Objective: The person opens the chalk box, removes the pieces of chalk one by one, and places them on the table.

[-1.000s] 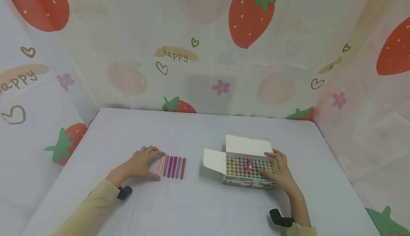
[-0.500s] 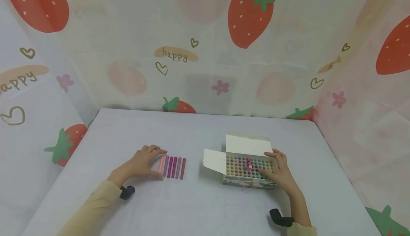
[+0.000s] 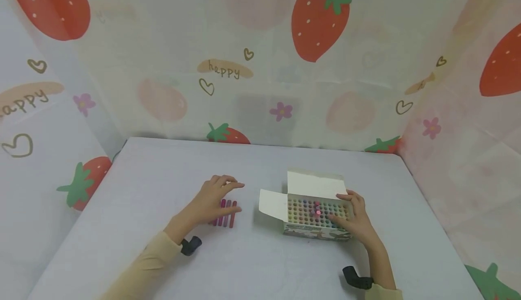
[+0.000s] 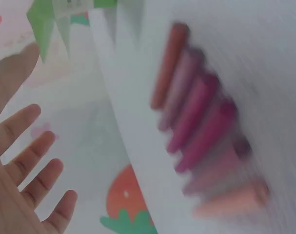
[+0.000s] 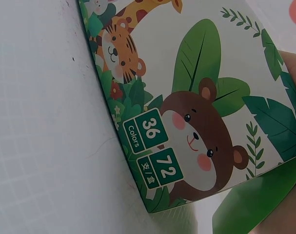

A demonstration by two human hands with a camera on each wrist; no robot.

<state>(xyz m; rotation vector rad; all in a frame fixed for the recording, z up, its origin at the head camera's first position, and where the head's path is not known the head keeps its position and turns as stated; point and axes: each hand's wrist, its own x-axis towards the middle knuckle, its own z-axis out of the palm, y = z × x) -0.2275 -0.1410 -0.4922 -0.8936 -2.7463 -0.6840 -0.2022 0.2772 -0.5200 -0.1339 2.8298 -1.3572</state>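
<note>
My left hand [image 3: 209,202] hovers over a row of several crayons [image 3: 234,215], thumb and fingers spread, with nothing between them. In the left wrist view the fingers [image 4: 33,151] stand apart from the crayons [image 4: 189,117], which lie side by side in brown, mauve, magenta and peach. My right hand [image 3: 355,215] grips the right end of the crayon box [image 3: 315,233], its thumb on the near side of the top. Tight rows of crayon ends fill the box, and a pink crayon [image 3: 318,212] stands out above them. The right wrist view shows the printed box wall [image 5: 187,122] close up.
The box's lid flap [image 3: 315,183] stands raised at the back, and a side flap [image 3: 272,204] sticks out leftward toward the crayon row. White cloth covers the table [image 3: 252,264]. A strawberry-print curtain [image 3: 244,101] borders the back and both sides.
My left hand has moved right, from the left end of the crayon row to over its right part, its fingers spreading. The right hand and the box stay where they were.
</note>
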